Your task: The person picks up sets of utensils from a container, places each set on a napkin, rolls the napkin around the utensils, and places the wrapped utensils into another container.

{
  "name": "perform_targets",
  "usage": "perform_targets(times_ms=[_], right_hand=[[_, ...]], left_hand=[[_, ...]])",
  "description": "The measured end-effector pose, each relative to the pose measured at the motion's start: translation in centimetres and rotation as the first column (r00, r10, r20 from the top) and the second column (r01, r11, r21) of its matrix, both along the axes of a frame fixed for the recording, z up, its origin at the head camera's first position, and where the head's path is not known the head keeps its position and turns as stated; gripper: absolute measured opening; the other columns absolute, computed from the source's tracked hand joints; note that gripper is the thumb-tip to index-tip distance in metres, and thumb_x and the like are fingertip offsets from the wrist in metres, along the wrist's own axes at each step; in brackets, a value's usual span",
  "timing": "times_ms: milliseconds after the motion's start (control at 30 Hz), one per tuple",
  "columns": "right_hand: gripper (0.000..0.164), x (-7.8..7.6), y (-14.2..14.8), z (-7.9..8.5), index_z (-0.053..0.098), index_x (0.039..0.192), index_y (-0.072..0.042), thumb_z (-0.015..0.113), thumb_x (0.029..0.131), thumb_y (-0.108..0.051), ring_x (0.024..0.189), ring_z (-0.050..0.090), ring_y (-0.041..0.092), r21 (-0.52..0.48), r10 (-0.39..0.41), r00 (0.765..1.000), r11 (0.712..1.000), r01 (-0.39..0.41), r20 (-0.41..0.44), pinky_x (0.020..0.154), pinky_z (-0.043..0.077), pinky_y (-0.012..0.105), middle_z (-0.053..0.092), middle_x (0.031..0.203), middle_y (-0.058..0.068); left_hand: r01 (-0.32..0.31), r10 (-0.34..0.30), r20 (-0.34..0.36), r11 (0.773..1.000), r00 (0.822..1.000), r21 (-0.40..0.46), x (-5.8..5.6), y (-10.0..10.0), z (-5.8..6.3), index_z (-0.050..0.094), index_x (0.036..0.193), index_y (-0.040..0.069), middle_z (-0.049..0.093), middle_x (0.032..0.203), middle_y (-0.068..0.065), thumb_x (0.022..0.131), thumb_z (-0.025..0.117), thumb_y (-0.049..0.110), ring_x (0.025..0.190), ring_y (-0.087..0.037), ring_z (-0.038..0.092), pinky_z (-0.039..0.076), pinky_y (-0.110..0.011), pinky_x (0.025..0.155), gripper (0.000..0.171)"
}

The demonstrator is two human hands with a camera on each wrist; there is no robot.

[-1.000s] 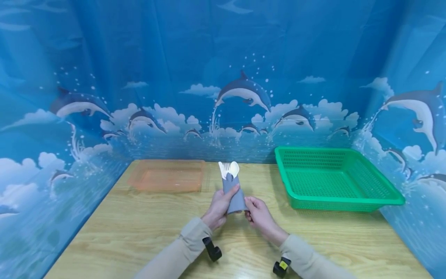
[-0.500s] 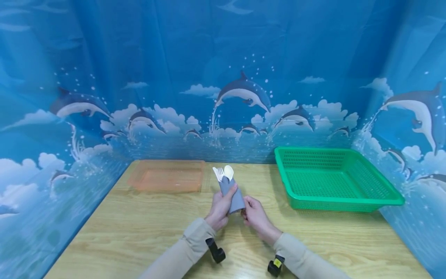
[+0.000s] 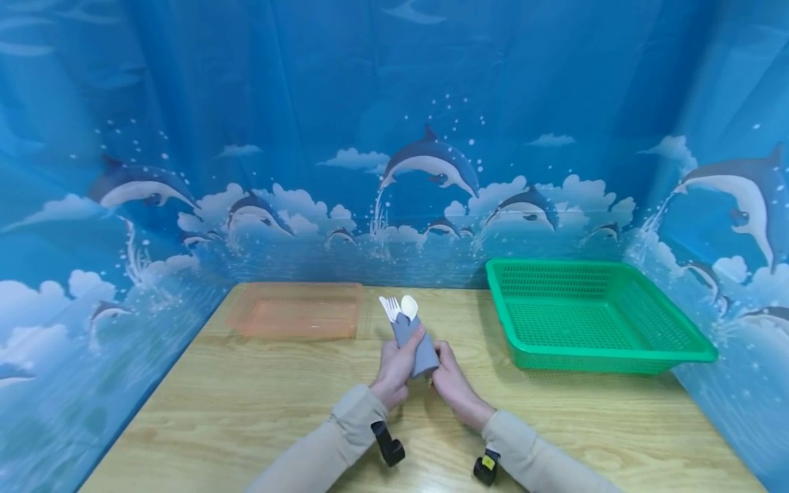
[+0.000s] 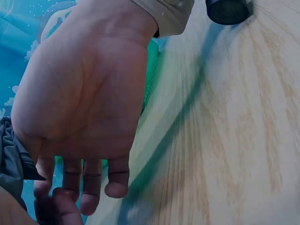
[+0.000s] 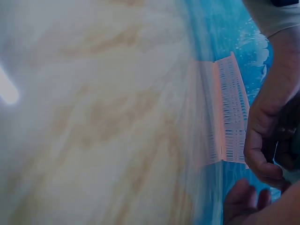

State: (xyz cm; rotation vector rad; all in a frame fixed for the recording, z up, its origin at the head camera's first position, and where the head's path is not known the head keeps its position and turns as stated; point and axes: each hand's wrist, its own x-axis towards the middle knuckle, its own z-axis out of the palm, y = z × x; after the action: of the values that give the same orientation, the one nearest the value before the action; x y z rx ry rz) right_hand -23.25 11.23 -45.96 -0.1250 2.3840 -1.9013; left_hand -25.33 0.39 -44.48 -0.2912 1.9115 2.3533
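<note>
A grey napkin (image 3: 425,352) is rolled around white cutlery, tilted with its tips up and to the left. A spoon (image 3: 409,306), a fork (image 3: 393,307) and a knife (image 3: 385,305) stick out of its top end. My left hand (image 3: 396,366) grips the roll from the left, thumb across its front. My right hand (image 3: 453,383) pinches the napkin's lower right edge, its fingers curled and partly hidden. Dark grey cloth (image 4: 14,154) shows at the left edge of the left wrist view. The right wrist view shows both hands only at its right side.
An orange see-through tray (image 3: 296,311) lies at the back left of the wooden table (image 3: 246,411). The green plastic basket (image 3: 616,356) with perforated walls stands at the back right. Behind the table hangs a blue curtain (image 3: 308,82) printed with dolphins.
The rolled napkin has tilted further left and come slightly lower in the head view. My left hand has shifted a little right and my right hand slightly left, bringing them closer together.
</note>
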Motion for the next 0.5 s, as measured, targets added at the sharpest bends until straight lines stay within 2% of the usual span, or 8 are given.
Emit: perform_targets(times_ms=[100, 167, 233, 300, 367, 467, 500], right_hand=[[0.047, -0.2, 0.0, -0.3, 0.035, 0.123, -0.006, 0.035, 0.078, 0.008, 0.111, 0.039, 0.028, 0.06, -0.013, 0.999, 0.998, 0.015, -0.034, 0.08, 0.041, 0.039, 0.037, 0.125, 0.013], [0.052, -0.4, 0.1, -0.4, 0.033, 0.129, -0.007, 0.036, 0.079, 0.005, 0.117, 0.035, 0.028, 0.089, -0.005, 1.0, 0.996, 0.008, -0.031, 0.089, 0.036, 0.043, 0.036, 0.129, 0.014], [0.047, -0.5, 0.2, -0.4, 0.034, 0.132, -0.007, 0.035, 0.086, 0.0, 0.121, 0.035, 0.028, 0.117, -0.006, 0.999, 0.993, 0.011, -0.041, 0.097, 0.031, 0.045, 0.039, 0.131, 0.013], [0.035, -0.5, 0.3, -0.2, 0.041, 0.128, -0.007, 0.034, 0.094, -0.01, 0.11, 0.045, 0.029, 0.104, -0.007, 0.999, 0.995, 0.011, -0.041, 0.088, 0.039, 0.046, 0.049, 0.119, 0.012], [0.027, -0.6, 0.4, 0.1, 0.051, 0.116, -0.005, 0.037, 0.095, -0.013, 0.096, 0.052, 0.028, 0.1, -0.019, 0.997, 0.995, 0.026, -0.069, 0.077, 0.046, 0.04, 0.055, 0.104, 0.011], [0.018, -0.6, 0.4, 0.6, 0.058, 0.1, -0.004, 0.043, 0.094, -0.012, 0.069, 0.052, 0.022, 0.054, -0.039, 0.996, 0.998, 0.043, -0.075, 0.055, 0.046, 0.033, 0.056, 0.081, 0.007], [0.017, -0.7, 0.5, 0.8, 0.059, 0.097, -0.003, 0.044, 0.093, -0.009, 0.066, 0.051, 0.02, 0.036, -0.044, 0.997, 0.998, 0.047, -0.069, 0.053, 0.045, 0.032, 0.055, 0.078, 0.006]], left_hand=[[-0.006, 0.006, 0.0, 1.0, 1.0, 0.008, 0.0, 0.1, 0.0, 0.056, 0.105, 0.001, 0.062, 0.097, -0.007, 0.077, 0.065, 0.05, 0.085, -0.015, 0.058, 0.045, -0.027, 0.077, 0.057], [0.002, -0.002, -0.003, 1.0, 1.0, 0.006, 0.0, 0.1, 0.0, 0.056, 0.105, 0.001, 0.062, 0.096, -0.007, 0.077, 0.065, 0.05, 0.084, -0.015, 0.058, 0.046, -0.027, 0.075, 0.058], [0.015, -0.015, 0.0, 1.0, 1.0, -0.016, 0.0, 0.1, 0.0, 0.056, 0.105, 0.001, 0.062, 0.097, -0.006, 0.076, 0.064, 0.053, 0.084, -0.014, 0.058, 0.046, -0.026, 0.075, 0.06], [0.033, -0.032, 0.014, 0.998, 0.999, -0.049, -0.1, -0.1, 0.0, 0.057, 0.105, 0.002, 0.062, 0.096, -0.007, 0.074, 0.064, 0.056, 0.084, -0.015, 0.059, 0.046, -0.027, 0.074, 0.063], [0.043, -0.04, 0.032, 0.995, 0.999, -0.093, -0.2, -0.3, 0.0, 0.057, 0.105, 0.003, 0.062, 0.096, -0.006, 0.073, 0.063, 0.059, 0.083, -0.015, 0.059, 0.047, -0.027, 0.073, 0.065], [0.049, -0.043, 0.05, 0.989, 0.998, -0.137, -0.4, -0.6, 0.0, 0.058, 0.102, 0.003, 0.063, 0.093, -0.006, 0.071, 0.063, 0.061, 0.081, -0.015, 0.06, 0.047, -0.027, 0.069, 0.066], [0.046, -0.04, 0.048, 0.988, 0.998, -0.149, -0.4, -0.7, 0.0, 0.058, 0.101, 0.003, 0.063, 0.092, -0.006, 0.071, 0.063, 0.061, 0.08, -0.015, 0.06, 0.047, -0.027, 0.068, 0.066]])
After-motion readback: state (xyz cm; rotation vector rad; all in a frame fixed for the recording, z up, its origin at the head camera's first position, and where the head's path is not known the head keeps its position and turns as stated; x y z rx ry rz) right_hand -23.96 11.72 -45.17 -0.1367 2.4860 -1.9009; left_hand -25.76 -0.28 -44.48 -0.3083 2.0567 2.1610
